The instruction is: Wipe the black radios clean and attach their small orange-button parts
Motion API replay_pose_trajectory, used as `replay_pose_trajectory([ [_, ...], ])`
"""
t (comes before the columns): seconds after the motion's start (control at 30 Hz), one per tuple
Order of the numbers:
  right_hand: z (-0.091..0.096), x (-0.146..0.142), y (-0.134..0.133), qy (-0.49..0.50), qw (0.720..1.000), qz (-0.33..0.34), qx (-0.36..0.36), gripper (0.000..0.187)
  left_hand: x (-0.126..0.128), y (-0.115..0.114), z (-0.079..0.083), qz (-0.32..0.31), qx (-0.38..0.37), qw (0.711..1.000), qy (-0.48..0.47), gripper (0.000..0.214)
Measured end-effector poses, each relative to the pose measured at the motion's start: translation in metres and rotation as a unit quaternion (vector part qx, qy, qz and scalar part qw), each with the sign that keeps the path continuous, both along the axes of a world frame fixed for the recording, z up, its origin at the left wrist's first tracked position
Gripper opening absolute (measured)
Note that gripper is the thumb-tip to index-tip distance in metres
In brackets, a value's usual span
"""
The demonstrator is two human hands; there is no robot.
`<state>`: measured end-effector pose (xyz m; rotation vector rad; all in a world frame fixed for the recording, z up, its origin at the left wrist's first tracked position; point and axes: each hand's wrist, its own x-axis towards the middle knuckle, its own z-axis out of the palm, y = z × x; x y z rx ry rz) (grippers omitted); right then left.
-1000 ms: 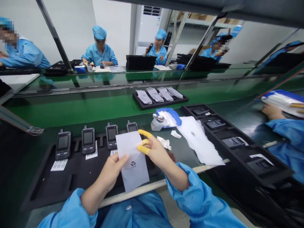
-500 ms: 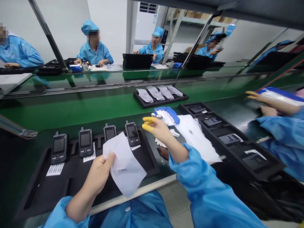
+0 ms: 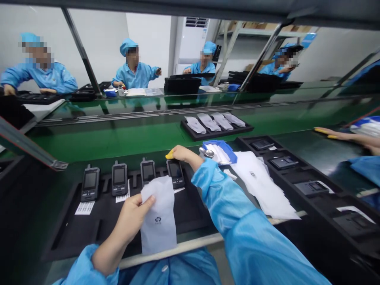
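Observation:
My left hand (image 3: 132, 215) pinches a thin white pouch (image 3: 158, 225) printed with a recycling mark, holding it upright over the front of a black foam tray (image 3: 71, 225). At the top end of the rightmost handheld radio (image 3: 175, 174), my right hand (image 3: 181, 153), with yellow finger cots, is closed around its antenna end, which the fingers hide. Three similar radios stand in a row to the left: one at the far left (image 3: 90, 183), one beside it (image 3: 119, 178), and one partly behind the pouch (image 3: 147, 171). White label sheets stick out under some of them.
White pouches (image 3: 258, 178) lie stacked right of my forearm, beside a blue bin (image 3: 233, 155). Another black tray (image 3: 314, 198) with devices runs along the right. A tray of filled pouches (image 3: 190, 132) sits on the green belt. A co-worker's hand (image 3: 335, 134) reaches in from the right.
My right hand has moved left and down from open air to the rightmost radio and closed on its top. The pouch in my left hand now hangs straighter, its printed side facing me.

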<state>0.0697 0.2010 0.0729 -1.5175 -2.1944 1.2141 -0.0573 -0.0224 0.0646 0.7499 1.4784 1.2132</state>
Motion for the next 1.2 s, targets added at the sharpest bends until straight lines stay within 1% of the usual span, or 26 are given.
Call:
replay_pose_trajectory([
  [0.07,0.003,0.009,-0.008,0.027,0.999,-0.014,0.024,0.024,0.000,0.001,0.002,0.009,0.004,1.000,0.001,0.040],
  [0.13,0.008,0.021,-0.022,0.060,0.996,-0.032,0.060,0.012,0.001,0.003,0.003,0.014,0.003,1.000,0.001,0.039],
  [0.2,0.017,0.035,-0.040,0.100,0.987,-0.056,0.112,0.003,0.001,0.005,0.003,0.014,0.002,1.000,0.003,0.036],
  [0.23,0.024,0.041,-0.049,0.118,0.980,-0.072,0.141,0.001,0.001,0.005,0.003,0.013,0.001,1.000,0.007,0.034],
  [0.27,0.031,0.047,-0.058,0.144,0.970,-0.088,0.173,0.003,0.002,0.005,0.004,0.011,0.001,1.000,0.011,0.032],
  [0.3,0.040,0.053,-0.066,0.181,0.956,-0.106,0.207,0.006,0.003,0.006,0.004,0.008,0.002,1.000,0.017,0.031],
  [0.33,0.050,0.057,-0.073,0.231,0.935,-0.120,0.241,0.009,0.004,0.006,0.005,0.004,0.004,1.000,0.022,0.029],
  [0.4,0.072,0.062,-0.086,0.347,0.882,-0.130,0.292,0.016,0.008,0.007,0.008,-0.006,0.012,0.999,0.031,0.025],
  [0.43,0.082,0.062,-0.092,0.397,0.858,-0.127,0.300,0.019,0.011,0.007,0.010,-0.011,0.017,0.999,0.035,0.023],
  [0.47,0.091,0.061,-0.098,0.434,0.842,-0.122,0.295,0.020,0.013,0.006,0.012,-0.015,0.023,0.999,0.039,0.022],
  [0.5,0.098,0.059,-0.104,0.455,0.837,-0.117,0.280,0.021,0.015,0.006,0.013,-0.019,0.029,0.999,0.042,0.021],
  [0.53,0.103,0.057,-0.110,0.467,0.837,-0.113,0.261,0.022,0.017,0.005,0.015,-0.021,0.034,0.998,0.045,0.020],
  [0.6,0.107,0.052,-0.121,0.476,0.842,-0.110,0.230,0.024,0.019,0.003,0.016,-0.023,0.042,0.998,0.044,0.021],
  [0.67,0.103,0.049,-0.130,0.478,0.844,-0.115,0.216,0.028,0.018,0.000,0.016,-0.022,0.044,0.998,0.037,0.024],
  [0.77,0.093,0.049,-0.139,0.487,0.841,-0.133,0.194,0.034,0.015,-0.004,0.014,-0.017,0.040,0.999,0.023,0.031],
  [0.83,0.088,0.052,-0.142,0.493,0.843,-0.134,0.169,0.034,0.014,-0.006,0.012,-0.011,0.038,0.999,0.017,0.033],
  [0.9,0.086,0.054,-0.144,0.493,0.848,-0.123,0.153,0.030,0.014,-0.007,0.011,-0.009,0.038,0.999,0.015,0.031],
  [1.0,0.086,0.055,-0.146,0.476,0.856,-0.097,0.174,0.025,0.015,-0.009,0.009,-0.012,0.043,0.999,0.020,0.029],
  [1.1,0.086,0.052,-0.146,0.453,0.867,-0.069,0.197,0.024,0.016,-0.010,0.008,-0.020,0.053,0.998,0.032,0.029],
  [1.2,0.084,0.048,-0.146,0.439,0.879,-0.054,0.177,0.025,0.017,-0.011,0.008,-0.029,0.066,0.997,0.040,0.033],
])
